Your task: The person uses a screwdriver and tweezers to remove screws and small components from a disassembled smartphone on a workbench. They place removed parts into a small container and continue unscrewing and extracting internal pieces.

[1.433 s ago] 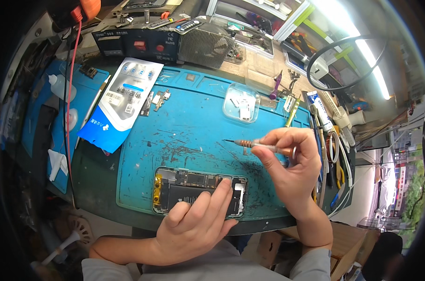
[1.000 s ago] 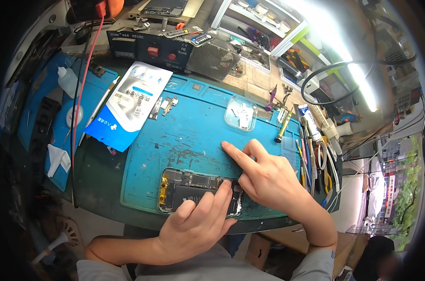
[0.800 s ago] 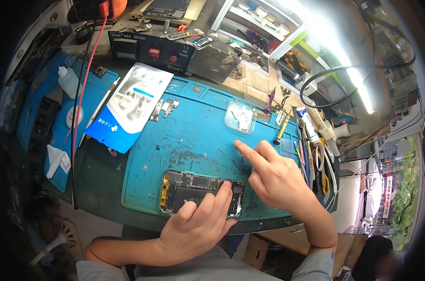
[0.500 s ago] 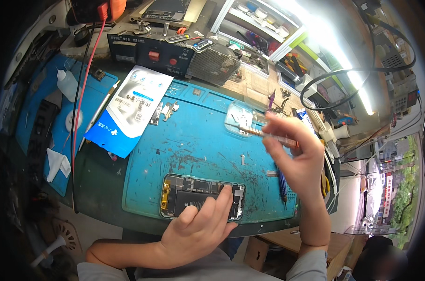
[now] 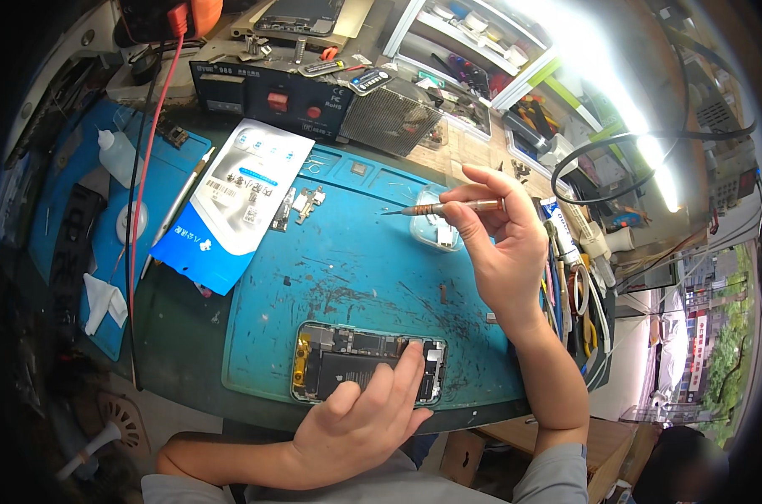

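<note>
An opened phone (image 5: pixel 341 375) lies on the blue work mat near its front edge, its dark battery, boards and yellow flex exposed. My left hand (image 5: pixel 360 424) reaches over it; the forefinger presses on the inside at the right end, the thumb is by the near edge, and the other fingers are bent. Higher up on the right, my right hand (image 5: pixel 507 260) pinches a bronze-coloured precision screwdriver (image 5: pixel 436 208) between thumb and fingers. Its thin tip points left, above the mat and apart from the phone. Behind the shaft stands a small clear box (image 5: pixel 427 235) with white pieces in it.
A blue and white packet (image 5: pixel 234 202) lies at the mat's left, beside several small metal parts (image 5: pixel 309 203). Behind stands a black power unit (image 5: pixel 268 99). Red and black cables (image 5: pixel 156 126) hang down at the left. Tools and a tube (image 5: pixel 562 227) crowd the right edge.
My right hand has moved left with the screwdriver, whose tip now lies farther left. My left hand stays on the phone. A blue screwdriver at the right is now out of sight behind my arm.
</note>
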Motion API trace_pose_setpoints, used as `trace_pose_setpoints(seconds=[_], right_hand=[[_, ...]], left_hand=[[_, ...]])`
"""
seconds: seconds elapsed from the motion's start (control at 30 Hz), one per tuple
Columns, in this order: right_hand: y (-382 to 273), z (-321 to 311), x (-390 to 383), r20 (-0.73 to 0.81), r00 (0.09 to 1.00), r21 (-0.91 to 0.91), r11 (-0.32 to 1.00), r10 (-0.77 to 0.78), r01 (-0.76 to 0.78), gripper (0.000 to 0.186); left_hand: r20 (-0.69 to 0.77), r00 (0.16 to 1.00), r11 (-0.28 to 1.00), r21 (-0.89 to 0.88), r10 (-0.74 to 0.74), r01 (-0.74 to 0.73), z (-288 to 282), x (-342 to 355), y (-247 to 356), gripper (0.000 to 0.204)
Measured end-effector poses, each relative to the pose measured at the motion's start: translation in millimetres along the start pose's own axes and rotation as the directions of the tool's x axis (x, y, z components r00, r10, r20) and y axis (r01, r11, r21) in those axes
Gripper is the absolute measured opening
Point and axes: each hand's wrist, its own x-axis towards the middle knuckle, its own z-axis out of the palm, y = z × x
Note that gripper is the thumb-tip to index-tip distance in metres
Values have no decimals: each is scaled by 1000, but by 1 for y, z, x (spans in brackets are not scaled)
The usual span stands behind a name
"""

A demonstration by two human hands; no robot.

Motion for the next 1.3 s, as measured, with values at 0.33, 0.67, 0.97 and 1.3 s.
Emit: trace_pose_setpoints(seconds=[0.33, 0.67, 0.97, 1.3], right_hand=[[5, 2, 0, 14, 1000, -11, 1000, 2, -2, 40], [-17, -43, -55, 9, 952, 9, 952, -306, 306, 53], [-7, -47, -106, 117, 897, 192, 896, -426, 401, 50], [-9, -43, -108, 108, 890, 258, 877, -443, 405, 52]], left_hand=[[6, 1000, 1000, 19, 12, -12, -2, 1, -1, 53], [4, 999, 997, -64, -47, 47, 0, 0, 5, 51], [-16, 992, 986, -114, -122, 119, -5, 6, 7, 44], [-10, 993, 989, -89, -118, 116, -4, 5, 7, 40]])
